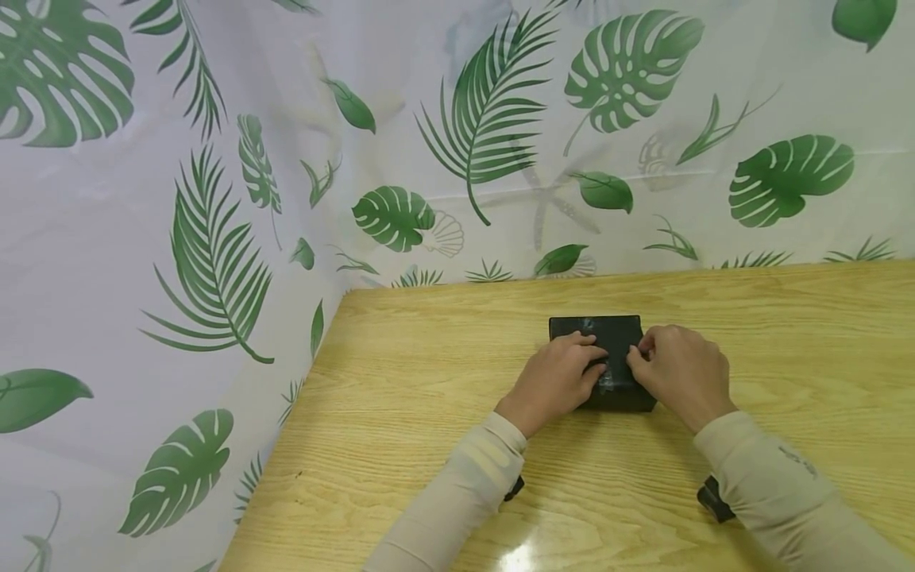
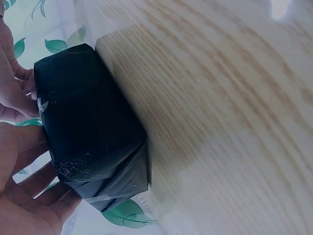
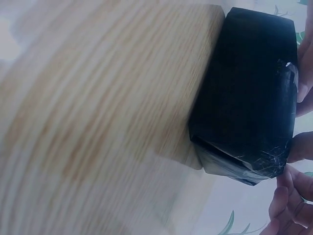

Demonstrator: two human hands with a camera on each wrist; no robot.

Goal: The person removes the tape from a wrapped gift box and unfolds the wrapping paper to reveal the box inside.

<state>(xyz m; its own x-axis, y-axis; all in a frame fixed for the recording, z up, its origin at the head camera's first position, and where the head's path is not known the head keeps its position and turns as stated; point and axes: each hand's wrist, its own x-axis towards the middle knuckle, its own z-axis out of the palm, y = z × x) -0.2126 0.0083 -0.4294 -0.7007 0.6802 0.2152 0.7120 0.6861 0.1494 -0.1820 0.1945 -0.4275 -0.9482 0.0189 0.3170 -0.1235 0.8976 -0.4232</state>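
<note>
A box-shaped package (image 1: pixel 620 397) wrapped in black sheeting lies on the wooden table, with strips of clear tape over its top and front edge. My left hand (image 1: pixel 557 380) rests on the top's left part, fingers extended over it. At the right edge, my right hand (image 1: pixel 685 373) has its fingers curled and seems to pinch the wrapping between thumb and fingertips. In the left wrist view the package (image 2: pixel 93 117) shows folded, taped wrapping at one end. The right wrist view shows the package's (image 3: pixel 244 93) long side and creased end; the exact pinch point is hidden.
The wood-grain table (image 1: pixel 400 413) extends around the package. Behind it and to the left hangs a white sheet (image 1: pixel 300 48) printed with green leaves. A dark strap piece (image 1: pixel 715 499) shows under the right sleeve.
</note>
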